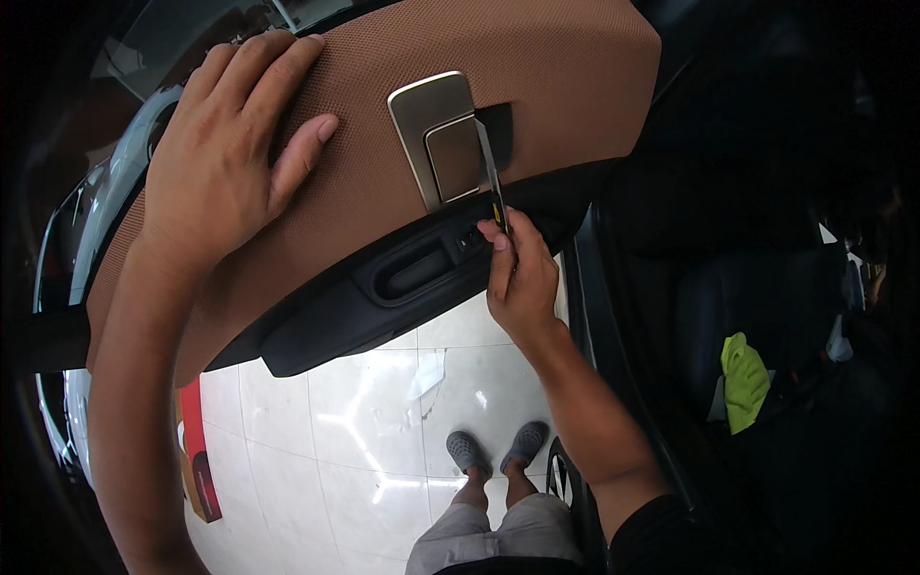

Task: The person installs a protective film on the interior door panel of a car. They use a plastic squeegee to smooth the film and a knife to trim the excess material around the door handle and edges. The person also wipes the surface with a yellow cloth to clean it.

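A car door panel covered in brown textured material (565,86) stretches across the upper middle. My left hand (222,158) lies flat on its upper left part, fingers stretched out and thumb apart. My right hand (525,278) grips a utility knife (486,158) with a long silver blade and a dark handle with a yellow mark. The blade points up along the right edge of the metal-framed inner door handle (422,110). A dark gap shows beside that edge. I cannot tell whether the tip touches the covering.
Below the covering runs a black armrest (412,273) with a pull recess and a small switch. A dark car seat carries a yellow-green cloth (744,383) on the right. On the tiled floor (316,441) stands a red box (198,450), and my feet are on the tiles.
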The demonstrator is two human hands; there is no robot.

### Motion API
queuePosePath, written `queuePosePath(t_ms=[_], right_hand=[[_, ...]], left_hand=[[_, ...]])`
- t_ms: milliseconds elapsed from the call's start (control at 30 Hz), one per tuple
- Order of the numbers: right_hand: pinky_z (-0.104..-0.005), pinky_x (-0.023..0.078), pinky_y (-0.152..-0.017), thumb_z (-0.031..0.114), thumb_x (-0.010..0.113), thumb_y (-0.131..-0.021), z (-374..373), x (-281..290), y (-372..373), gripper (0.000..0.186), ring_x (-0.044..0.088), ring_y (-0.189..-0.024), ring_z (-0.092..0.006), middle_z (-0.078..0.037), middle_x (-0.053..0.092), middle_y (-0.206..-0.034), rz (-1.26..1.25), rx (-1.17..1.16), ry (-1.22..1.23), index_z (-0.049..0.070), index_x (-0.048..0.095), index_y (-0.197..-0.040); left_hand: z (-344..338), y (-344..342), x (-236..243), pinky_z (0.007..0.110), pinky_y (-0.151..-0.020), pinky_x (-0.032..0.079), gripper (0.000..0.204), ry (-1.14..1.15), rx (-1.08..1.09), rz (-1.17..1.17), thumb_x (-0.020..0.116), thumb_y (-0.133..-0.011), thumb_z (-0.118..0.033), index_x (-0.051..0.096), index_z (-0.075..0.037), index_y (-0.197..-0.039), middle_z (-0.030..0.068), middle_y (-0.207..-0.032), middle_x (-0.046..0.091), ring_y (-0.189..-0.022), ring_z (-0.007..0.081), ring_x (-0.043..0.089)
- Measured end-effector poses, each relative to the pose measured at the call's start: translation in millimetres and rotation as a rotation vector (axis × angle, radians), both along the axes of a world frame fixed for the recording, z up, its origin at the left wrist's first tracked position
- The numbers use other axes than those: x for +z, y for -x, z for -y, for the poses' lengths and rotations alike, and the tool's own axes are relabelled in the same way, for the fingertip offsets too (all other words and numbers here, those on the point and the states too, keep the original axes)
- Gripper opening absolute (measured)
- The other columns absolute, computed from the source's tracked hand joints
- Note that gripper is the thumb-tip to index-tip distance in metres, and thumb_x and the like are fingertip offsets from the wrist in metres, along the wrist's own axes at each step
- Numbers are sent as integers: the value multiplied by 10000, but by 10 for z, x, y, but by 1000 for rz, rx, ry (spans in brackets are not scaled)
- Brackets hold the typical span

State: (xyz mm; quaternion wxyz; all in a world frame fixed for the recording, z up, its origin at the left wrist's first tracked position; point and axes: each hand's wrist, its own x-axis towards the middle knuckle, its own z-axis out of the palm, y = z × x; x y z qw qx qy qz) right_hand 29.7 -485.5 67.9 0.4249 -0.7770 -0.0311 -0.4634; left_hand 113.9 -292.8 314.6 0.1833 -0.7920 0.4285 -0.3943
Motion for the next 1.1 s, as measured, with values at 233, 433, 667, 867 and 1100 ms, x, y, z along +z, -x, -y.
queuePosePath(t_ms=[233, 433, 667, 867, 1100], right_hand=[[-377, 526, -666, -22, 594, -915, -7, -33, 21, 267, 701, -719, -286, -161, 732, -866, -76, 9, -51, -61, 563, -1177], [-367, 536, -634, -37, 602, -902, 18, 17, 54, 262, 687, -663, -297, -163, 723, -834, -79, 5, -40, -77, 577, -1159], [-362, 542, -609, -40, 597, -903, 30, -16, -5, 244, 683, -644, -285, -155, 716, -802, -32, 0, -17, -85, 581, -1142], [-351, 538, -577, -32, 594, -913, 29, 43, -5, 226, 679, -617, -280, -156, 707, -785, -9, 19, -16, -83, 583, -1133], [-339, 535, -567, -23, 599, -910, 51, 49, -4, 235, 676, -616, -265, -161, 692, -768, -10, 16, 5, -92, 588, -1134]], left_hand=[[-21, -16, -14, 365, -983, 484, 518, -17, -8, 24, 585, -958, -439, 567, -83, -1333, 115, -1225, 598, -1086, 271, 575], [-60, -20, -6, 408, -980, 493, 507, -14, 23, -27, 553, -971, -413, 530, -104, -1372, 122, -1308, 561, -1152, 298, 572], [-50, -34, -20, 409, -967, 504, 505, -22, 14, -24, 545, -975, -425, 532, -114, -1373, 118, -1310, 563, -1164, 293, 572], [-67, -20, 16, 411, -969, 499, 510, -36, 27, -23, 554, -971, -413, 529, -104, -1376, 122, -1308, 564, -1153, 296, 578], [-55, -43, -5, 408, -972, 494, 511, -37, 7, -12, 561, -970, -401, 529, -90, -1373, 135, -1303, 565, -1145, 305, 576]])
